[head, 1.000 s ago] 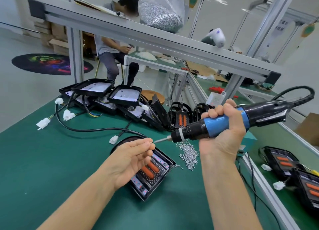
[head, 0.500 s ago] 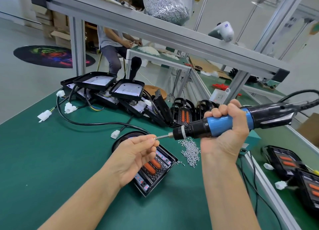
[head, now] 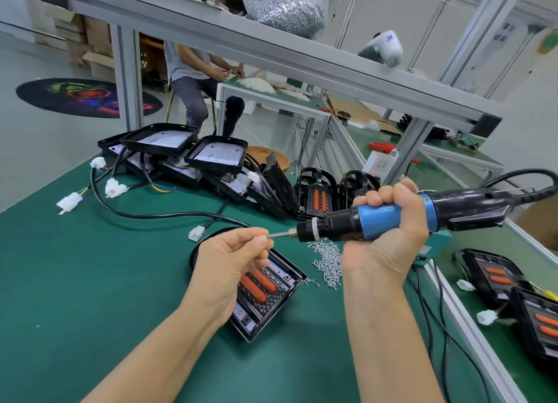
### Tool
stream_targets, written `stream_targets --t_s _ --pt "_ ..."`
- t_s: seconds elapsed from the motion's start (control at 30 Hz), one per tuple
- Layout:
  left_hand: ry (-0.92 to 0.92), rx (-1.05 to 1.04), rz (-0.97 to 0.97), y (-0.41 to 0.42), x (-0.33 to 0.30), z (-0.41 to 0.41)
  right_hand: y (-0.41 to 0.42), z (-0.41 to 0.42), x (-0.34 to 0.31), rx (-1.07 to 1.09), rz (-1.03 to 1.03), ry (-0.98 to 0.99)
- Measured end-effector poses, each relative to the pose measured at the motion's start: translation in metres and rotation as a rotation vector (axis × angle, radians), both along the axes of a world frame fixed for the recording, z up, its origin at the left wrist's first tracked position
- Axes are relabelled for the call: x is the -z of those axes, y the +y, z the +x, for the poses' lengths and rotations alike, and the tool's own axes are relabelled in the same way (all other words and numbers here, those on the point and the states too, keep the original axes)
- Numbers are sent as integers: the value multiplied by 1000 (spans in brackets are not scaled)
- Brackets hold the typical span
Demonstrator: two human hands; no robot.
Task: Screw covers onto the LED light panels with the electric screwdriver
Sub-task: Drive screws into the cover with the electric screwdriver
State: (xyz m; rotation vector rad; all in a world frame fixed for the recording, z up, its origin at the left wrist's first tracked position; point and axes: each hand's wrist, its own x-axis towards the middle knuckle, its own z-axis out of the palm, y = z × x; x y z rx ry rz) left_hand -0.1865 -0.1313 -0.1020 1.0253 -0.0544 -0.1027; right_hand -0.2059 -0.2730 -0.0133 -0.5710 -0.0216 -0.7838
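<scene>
My right hand point(head: 389, 230) grips the blue and black electric screwdriver point(head: 377, 220), held level with its bit pointing left. My left hand point(head: 232, 260) pinches a small screw point(head: 268, 236) against the tip of the bit. Beneath my left hand a black LED light panel point(head: 265, 294) with two orange strips lies on the green table point(head: 90, 281). A loose pile of silver screws point(head: 327, 259) lies just right of the panel.
Several black panels and trays with cables and white connectors point(head: 181, 158) are stacked at the back. More panels with orange strips point(head: 513, 294) lie on the right bench. A bag of screws point(head: 283, 5) sits on the overhead shelf. A seated person point(head: 199, 79) works behind.
The view has shifted slightly. Both hands stay together in front of me, with my left fingers kept at the bit's tip.
</scene>
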Motion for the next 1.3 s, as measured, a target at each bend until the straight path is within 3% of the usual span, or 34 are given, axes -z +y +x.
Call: stream_targets --t_s 0.3,0.47,0.57,0.7,0.87,1.3 --pt "-29 -7 52 -1 6 1 1 2 5 16 -35 -31" --pt "-168 -63 247 20 7 12 -4 5 8 -14 -7 -40" --pt "-97 -264 522 48 16 30 -6 9 10 4 -36 -26" --pt "78 -36 923 64 32 34 -2 18 18 14 -118 26" --pt "36 55 1228 52 33 38 9 35 30 50 -218 95" --pt "13 50 1151 37 31 44 26 66 47 80 -386 173"
